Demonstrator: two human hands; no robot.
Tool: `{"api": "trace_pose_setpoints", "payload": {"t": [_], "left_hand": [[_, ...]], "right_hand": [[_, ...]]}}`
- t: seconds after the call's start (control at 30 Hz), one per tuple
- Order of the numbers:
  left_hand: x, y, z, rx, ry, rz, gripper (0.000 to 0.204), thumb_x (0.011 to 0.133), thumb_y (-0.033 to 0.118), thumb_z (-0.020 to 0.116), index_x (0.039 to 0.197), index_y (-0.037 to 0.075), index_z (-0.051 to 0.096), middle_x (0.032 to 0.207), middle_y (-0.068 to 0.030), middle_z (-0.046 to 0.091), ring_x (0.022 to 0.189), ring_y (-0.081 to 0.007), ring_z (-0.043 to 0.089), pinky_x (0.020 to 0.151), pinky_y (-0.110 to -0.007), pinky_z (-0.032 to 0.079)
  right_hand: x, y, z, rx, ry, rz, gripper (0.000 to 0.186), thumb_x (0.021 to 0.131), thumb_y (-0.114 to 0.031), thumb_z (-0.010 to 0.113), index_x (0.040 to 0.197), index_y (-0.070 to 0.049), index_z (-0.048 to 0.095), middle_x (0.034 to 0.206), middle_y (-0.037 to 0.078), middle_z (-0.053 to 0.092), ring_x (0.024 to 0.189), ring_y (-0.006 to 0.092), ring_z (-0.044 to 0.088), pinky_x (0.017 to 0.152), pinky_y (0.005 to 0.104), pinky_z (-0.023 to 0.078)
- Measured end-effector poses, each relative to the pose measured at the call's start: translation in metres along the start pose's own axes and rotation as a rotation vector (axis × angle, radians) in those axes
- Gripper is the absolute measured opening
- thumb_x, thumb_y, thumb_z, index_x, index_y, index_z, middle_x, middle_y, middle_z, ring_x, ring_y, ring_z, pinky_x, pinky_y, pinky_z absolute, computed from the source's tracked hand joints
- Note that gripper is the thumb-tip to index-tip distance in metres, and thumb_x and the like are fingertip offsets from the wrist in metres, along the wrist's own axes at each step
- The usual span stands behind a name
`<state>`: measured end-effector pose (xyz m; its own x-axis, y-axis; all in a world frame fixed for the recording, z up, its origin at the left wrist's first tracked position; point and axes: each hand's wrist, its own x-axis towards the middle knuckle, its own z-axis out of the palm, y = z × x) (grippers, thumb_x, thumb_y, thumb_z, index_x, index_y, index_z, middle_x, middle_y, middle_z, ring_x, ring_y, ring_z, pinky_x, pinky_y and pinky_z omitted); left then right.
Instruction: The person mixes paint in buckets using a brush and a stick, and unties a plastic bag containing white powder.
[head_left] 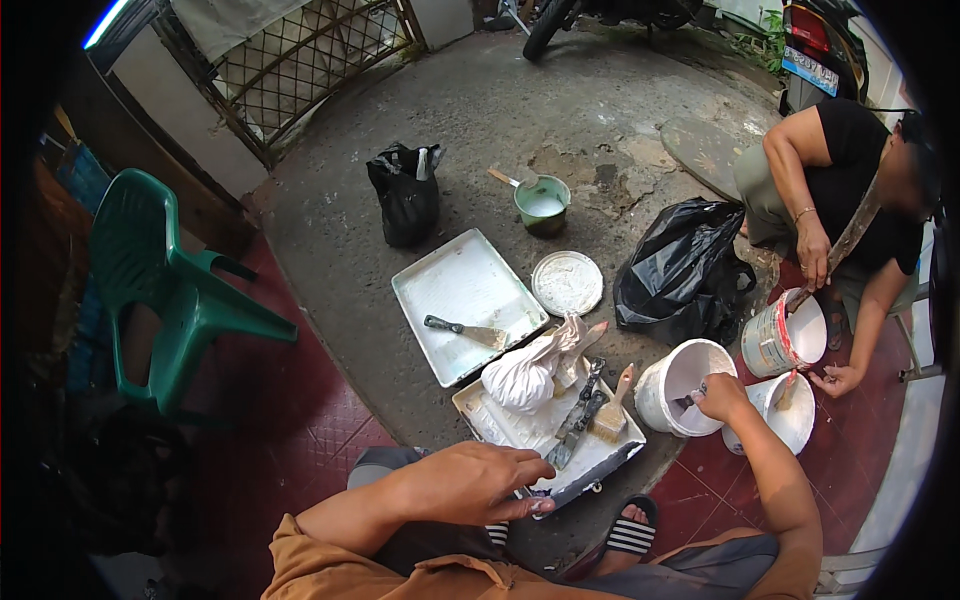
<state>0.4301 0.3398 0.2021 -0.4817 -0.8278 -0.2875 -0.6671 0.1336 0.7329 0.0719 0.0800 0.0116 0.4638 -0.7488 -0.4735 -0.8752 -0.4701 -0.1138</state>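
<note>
My right hand (716, 397) reaches into the mouth of a white bucket (663, 405), closed on a dark-handled putty knife (688, 401); its blade is mostly hidden. Over the near left edge of the closer paint tray (500, 445), my left hand (478, 484) hovers with fingers loosely stretched and nothing in them; white smears mark its thumb. That tray carries a knotted white plastic bag (522, 380), several dark-handled scrapers (580, 415) and a wide paintbrush (611, 415). Behind it, another scraper (466, 331) rests in a second white tray (440, 284).
At right, a co-worker (850, 190) holds a long stick in a bucket (765, 340), beside a tub with a brush (745, 430). Around lie a black bag (675, 270), white lid (567, 283), green pot (543, 205), smaller black bag (405, 205) and green chair (180, 310).
</note>
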Motion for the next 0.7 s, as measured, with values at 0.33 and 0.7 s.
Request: {"api": "trace_pose_setpoints", "payload": {"t": [0.33, 0.7], "left_hand": [[-0.006, -0.003, 0.003, 0.0, 0.101, 0.062, 0.043, 0.101, 0.04, 0.056, 0.114, -0.001, 0.06, 0.102, -0.0189, 0.065, 0.095, -0.0385, 0.066, 0.082, -0.046, 0.053], [-0.011, -0.005, 0.01, 0.007, 0.056, 0.075, 0.047, 0.102, 0.041, 0.055, 0.118, -0.002, 0.059, 0.108, -0.0183, 0.065, 0.1, -0.0388, 0.064, 0.087, -0.046, 0.052]], "right_hand": [[0.011, 0.005, 0.011, 0.248, 0.233, -0.221, 0.027, 0.085, -0.025, 0.074, 0.1, -0.003, 0.074, 0.099, 0.021, 0.072, 0.092, 0.0396, 0.069, 0.084, 0.0477, 0.053], [0.008, 0.008, 0.011, -0.024, 0.318, -0.025, 0.026, 0.084, -0.021, 0.074, 0.09, 0.003, 0.07, 0.094, 0.024, 0.069, 0.091, 0.0409, 0.069, 0.084, 0.048, 0.053]]}}
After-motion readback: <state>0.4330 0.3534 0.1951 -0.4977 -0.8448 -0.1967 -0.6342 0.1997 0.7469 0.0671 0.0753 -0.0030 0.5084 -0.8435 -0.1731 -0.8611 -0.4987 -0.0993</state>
